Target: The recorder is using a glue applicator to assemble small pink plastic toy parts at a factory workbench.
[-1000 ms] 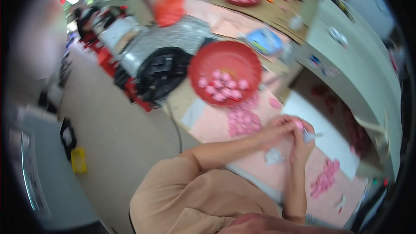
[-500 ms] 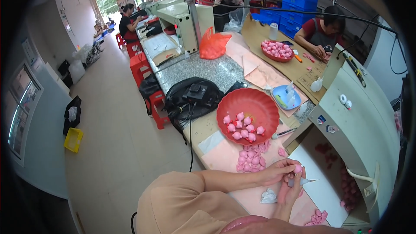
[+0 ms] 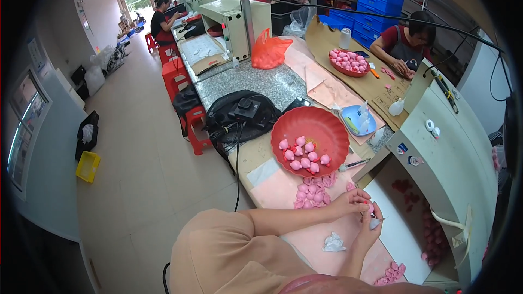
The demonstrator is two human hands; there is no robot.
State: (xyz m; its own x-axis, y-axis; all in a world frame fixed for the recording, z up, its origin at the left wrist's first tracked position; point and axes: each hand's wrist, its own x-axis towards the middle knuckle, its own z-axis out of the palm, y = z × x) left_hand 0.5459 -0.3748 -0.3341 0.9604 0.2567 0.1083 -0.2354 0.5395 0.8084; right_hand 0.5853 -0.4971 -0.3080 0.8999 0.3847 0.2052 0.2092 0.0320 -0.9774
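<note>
A small round pink piece (image 3: 371, 207) is pinched in the fingertips of my left hand (image 3: 348, 203). Close below it, my right hand (image 3: 368, 234) is closed around a small translucent needle-tip bottle (image 3: 375, 222), and its fingertips reach up to the pink piece. My fingers partly hide both things. Left of my hands is a pile of loose pink pieces (image 3: 311, 193) on the pink-covered tabletop. Behind that pile stands a red scalloped bowl (image 3: 330, 125) with several pink pieces with red parts. A crumpled white tissue (image 3: 334, 243) lies beside my right wrist.
A pale box-like cabinet (image 3: 457, 147) rises at the right, with red and pink pieces inside. Further back are a blue tray (image 3: 359, 120), a black bag (image 3: 242, 111) and an orange-red plastic bag (image 3: 269, 50). Across the table, a person (image 3: 406, 49) handles small pink pieces.
My hands have drawn closer together around the pink piece, and my right hand has turned with the bottle. The whole view has shifted slightly.
</note>
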